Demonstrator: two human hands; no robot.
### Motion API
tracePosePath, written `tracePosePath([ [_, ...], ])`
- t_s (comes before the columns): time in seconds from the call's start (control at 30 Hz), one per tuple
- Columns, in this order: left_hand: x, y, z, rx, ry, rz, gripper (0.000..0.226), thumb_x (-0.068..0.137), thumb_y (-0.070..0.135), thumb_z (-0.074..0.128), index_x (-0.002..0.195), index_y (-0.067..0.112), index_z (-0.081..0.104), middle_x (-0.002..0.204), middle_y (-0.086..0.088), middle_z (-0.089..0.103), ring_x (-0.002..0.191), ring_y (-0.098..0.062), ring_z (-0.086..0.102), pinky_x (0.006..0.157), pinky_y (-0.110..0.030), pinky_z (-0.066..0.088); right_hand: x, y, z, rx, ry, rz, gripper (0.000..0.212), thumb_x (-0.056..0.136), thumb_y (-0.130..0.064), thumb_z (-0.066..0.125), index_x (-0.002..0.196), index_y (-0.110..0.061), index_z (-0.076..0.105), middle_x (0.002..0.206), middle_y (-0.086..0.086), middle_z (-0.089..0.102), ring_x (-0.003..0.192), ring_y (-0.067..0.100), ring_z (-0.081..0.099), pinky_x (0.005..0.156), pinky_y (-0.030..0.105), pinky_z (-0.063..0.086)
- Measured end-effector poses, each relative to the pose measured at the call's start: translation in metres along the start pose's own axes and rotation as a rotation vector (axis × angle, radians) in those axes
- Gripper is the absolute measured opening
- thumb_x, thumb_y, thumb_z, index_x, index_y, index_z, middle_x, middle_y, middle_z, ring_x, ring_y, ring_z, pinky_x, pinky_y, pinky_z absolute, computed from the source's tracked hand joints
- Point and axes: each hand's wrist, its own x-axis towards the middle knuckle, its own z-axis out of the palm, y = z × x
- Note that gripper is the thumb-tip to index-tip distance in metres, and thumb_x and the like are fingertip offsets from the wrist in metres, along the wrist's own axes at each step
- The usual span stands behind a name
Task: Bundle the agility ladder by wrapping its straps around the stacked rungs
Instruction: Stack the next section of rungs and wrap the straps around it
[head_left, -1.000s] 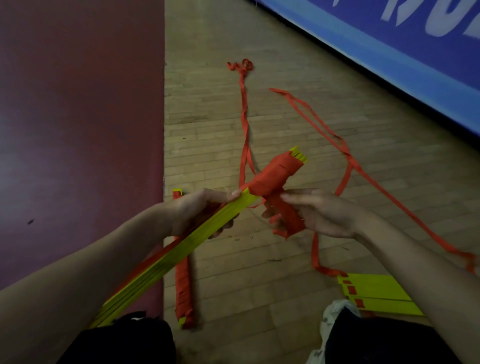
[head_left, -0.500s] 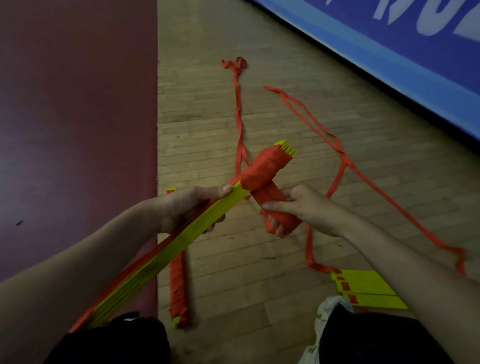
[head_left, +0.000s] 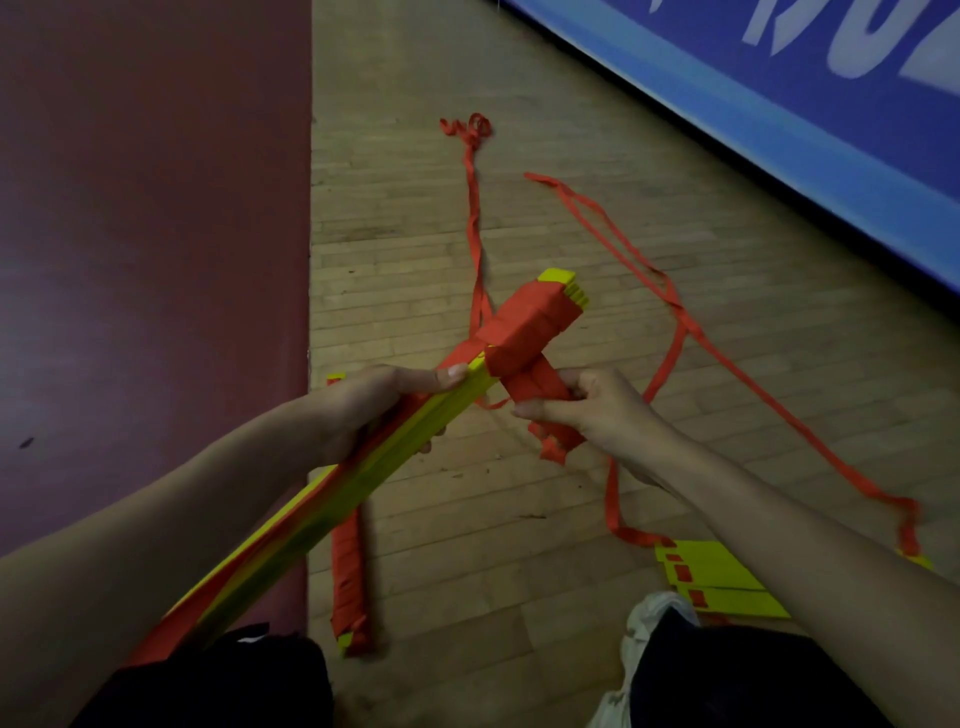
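Note:
A stack of yellow rungs (head_left: 332, 499) slants from the lower left up to the middle, its far end wound in red strap (head_left: 530, 327). My left hand (head_left: 384, 405) grips the stack just below the wound part. My right hand (head_left: 587, 410) is closed on the bunch of red strap (head_left: 540, 387) hanging under that end. A loose red strap (head_left: 472, 208) trails from the stack away across the floor.
A second wrapped bundle (head_left: 348, 571) lies on the wooden floor beside a dark red mat (head_left: 156, 234). More yellow rungs (head_left: 722, 582) with long red straps (head_left: 717, 343) lie at the right. A blue banner (head_left: 779, 104) lines the far edge. My knees fill the bottom.
My right hand has closed round the hanging strap and drawn it up against the stack. The bundle's end has tipped slightly upward.

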Motion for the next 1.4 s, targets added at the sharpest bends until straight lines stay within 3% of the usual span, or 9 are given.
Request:
tracePosePath([
  [0.2, 0.0, 0.001, -0.002, -0.018, 0.016, 0.013, 0.058, 0.062, 0.053, 0.07, 0.098, 0.007, 0.066, 0.071, -0.005, 0.066, 0.059, -0.016, 0.061, 0.059, -0.026, 0.049, 0.001, -0.002, 0.007, -0.036, 0.068, -0.099, 0.028, 0.071, -0.024, 0.083, 0.083, -0.002, 0.07, 0.068, 0.007, 0.056, 0.06, 0.018, 0.051, 0.055, 0.029, 0.042],
  [0.37, -0.002, 0.004, -0.008, -0.01, -0.01, 0.029, 0.047, 0.07, 0.053, 0.064, 0.09, 0.01, 0.065, 0.07, -0.004, 0.067, 0.058, -0.014, 0.062, 0.063, -0.029, 0.048, -0.001, -0.006, 0.007, 0.116, -0.074, -0.068, 0.006, 0.089, -0.016, 0.066, 0.085, -0.014, 0.061, 0.052, -0.004, 0.048, 0.044, 0.005, 0.043, 0.045, 0.02, 0.039],
  [0.5, -0.001, 0.003, -0.012, -0.009, 0.003, 0.023, 0.047, 0.068, 0.054, 0.074, 0.089, 0.012, 0.065, 0.069, -0.003, 0.068, 0.056, -0.013, 0.063, 0.055, -0.025, 0.049, -0.007, -0.011, 0.002, 0.273, -0.221, 0.08, 0.026, 0.098, -0.025, 0.046, 0.087, -0.007, 0.062, 0.054, 0.006, 0.061, 0.06, 0.017, 0.064, 0.056, 0.026, 0.052],
  [0.63, -0.001, 0.001, -0.011, 0.007, 0.001, 0.019, 0.05, 0.069, 0.054, 0.069, 0.092, 0.01, 0.066, 0.071, -0.004, 0.068, 0.058, -0.014, 0.063, 0.061, -0.028, 0.048, -0.009, -0.014, -0.001, 0.282, -0.331, 0.139, 0.03, 0.081, -0.028, 0.061, 0.099, -0.004, 0.062, 0.079, 0.015, 0.073, 0.083, 0.028, 0.071, 0.066, 0.035, 0.059],
  [0.8, -0.001, 0.003, -0.008, 0.022, -0.01, 0.036, 0.049, 0.069, 0.053, 0.072, 0.09, 0.009, 0.066, 0.072, -0.005, 0.068, 0.058, -0.016, 0.062, 0.063, -0.029, 0.047, -0.013, -0.017, 0.001, 0.176, -0.247, 0.016, 0.031, 0.076, -0.017, 0.071, 0.103, -0.005, 0.061, 0.081, 0.009, 0.073, 0.068, 0.025, 0.071, 0.06, 0.037, 0.058],
  [0.97, -0.004, 0.006, -0.011, 0.058, 0.015, 0.096, 0.049, 0.069, 0.049, 0.072, 0.095, 0.009, 0.068, 0.072, -0.004, 0.07, 0.064, -0.018, 0.068, 0.061, -0.029, 0.051, -0.014, -0.017, 0.001, 0.07, -0.204, 0.017, 0.026, 0.083, -0.014, 0.071, 0.103, -0.001, 0.059, 0.057, 0.009, 0.061, 0.044, 0.021, 0.059, 0.049, 0.032, 0.053],
  [1.1, -0.003, 0.003, -0.003, 0.077, 0.128, 0.176, 0.051, 0.072, 0.042, 0.073, 0.103, 0.002, 0.066, 0.085, -0.013, 0.073, 0.072, -0.028, 0.072, 0.069, -0.036, 0.058, -0.014, -0.021, 0.0, -0.023, -0.147, 0.042, 0.016, 0.085, -0.02, 0.071, 0.084, -0.007, 0.062, 0.053, 0.008, 0.059, 0.037, 0.013, 0.053, 0.04, 0.022, 0.045],
  [1.23, 0.003, 0.0, 0.008, 0.175, 0.269, 0.231, 0.039, 0.075, 0.038, 0.078, 0.088, 0.004, 0.063, 0.08, -0.013, 0.072, 0.068, -0.026, 0.073, 0.063, -0.031, 0.057, -0.016, -0.024, 0.012, -0.186, -0.005, -0.097, 0.023, 0.088, -0.025, 0.068, 0.071, -0.011, 0.061, 0.049, 0.005, 0.056, 0.034, 0.011, 0.046, 0.038, 0.021, 0.037],
  [1.4, 0.009, -0.003, 0.009, 0.51, 0.356, 0.335, 0.054, 0.054, 0.07, 0.072, 0.074, 0.021, 0.058, 0.074, -0.005, 0.07, 0.073, -0.025, 0.07, 0.074, -0.048, 0.057, -0.017, -0.03, 0.022, -0.245, 0.108, -0.119, 0.043, 0.086, -0.039, 0.067, 0.056, -0.012, 0.052, 0.042, 0.0, 0.047, 0.032, 0.007, 0.043, 0.037, 0.019, 0.033],
])
